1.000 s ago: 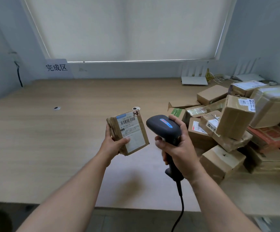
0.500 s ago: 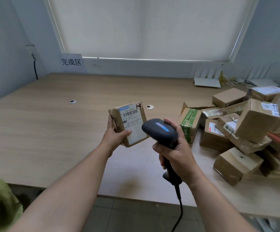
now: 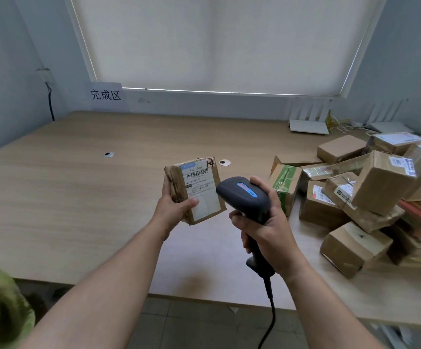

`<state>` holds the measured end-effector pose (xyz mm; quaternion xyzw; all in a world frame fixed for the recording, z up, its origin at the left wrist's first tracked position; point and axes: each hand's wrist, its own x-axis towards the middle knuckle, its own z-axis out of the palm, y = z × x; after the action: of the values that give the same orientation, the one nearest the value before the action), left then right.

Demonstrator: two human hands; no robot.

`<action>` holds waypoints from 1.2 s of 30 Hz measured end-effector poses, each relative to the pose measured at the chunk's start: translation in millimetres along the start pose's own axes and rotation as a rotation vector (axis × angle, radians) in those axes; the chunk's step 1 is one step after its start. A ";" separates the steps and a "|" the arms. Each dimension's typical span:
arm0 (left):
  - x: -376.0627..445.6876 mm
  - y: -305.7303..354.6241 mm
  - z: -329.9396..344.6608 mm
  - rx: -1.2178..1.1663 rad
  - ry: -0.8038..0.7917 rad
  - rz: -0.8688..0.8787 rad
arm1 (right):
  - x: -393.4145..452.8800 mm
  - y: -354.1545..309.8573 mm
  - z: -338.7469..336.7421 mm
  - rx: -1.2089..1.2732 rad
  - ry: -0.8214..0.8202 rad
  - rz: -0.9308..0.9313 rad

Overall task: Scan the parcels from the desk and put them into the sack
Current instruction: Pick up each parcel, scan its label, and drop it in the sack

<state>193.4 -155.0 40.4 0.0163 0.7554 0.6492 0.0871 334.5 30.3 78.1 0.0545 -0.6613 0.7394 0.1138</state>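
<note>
**Parcel held up to the scanner**

Above the worktop's [image 3: 78, 197] near edge, the left hand [image 3: 173, 210] gripped a labelled parcel [image 3: 195, 188]. The right hand [image 3: 267, 230] clasped the scanner [image 3: 244, 195] beside it. Piled parcels [image 3: 365, 197] crowded the right edge.

parcel [image 3: 196, 190]: small brown taped box, white barcode label facing up, "H4" marked at top corner | pose: tilted, held above the surface [image 3: 78, 197] | scanner [image 3: 244, 195]: dark, handheld, corded, just right of parcel | parcel pile [image 3: 360, 197]: brown boxes heaped right of scanner
</note>
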 end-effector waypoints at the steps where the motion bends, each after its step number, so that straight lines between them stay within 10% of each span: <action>1: -2.0 0.3 -0.7 0.000 0.010 0.008 | 0.8 -1.2 0.6 -0.002 0.004 -0.003; 17: -40.6 -4.8 -71.8 0.089 0.287 0.146 | 35.0 -3.8 64.4 -0.018 -0.175 -0.050; 36: -122.2 4.9 -295.2 0.172 0.849 0.268 | 66.6 -0.3 292.0 0.041 -0.526 -0.141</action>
<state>268.1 -459.8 100.6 -0.1465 0.7666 0.5390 -0.3167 249.7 -252.4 128.6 0.2930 -0.6476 0.7033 -0.0116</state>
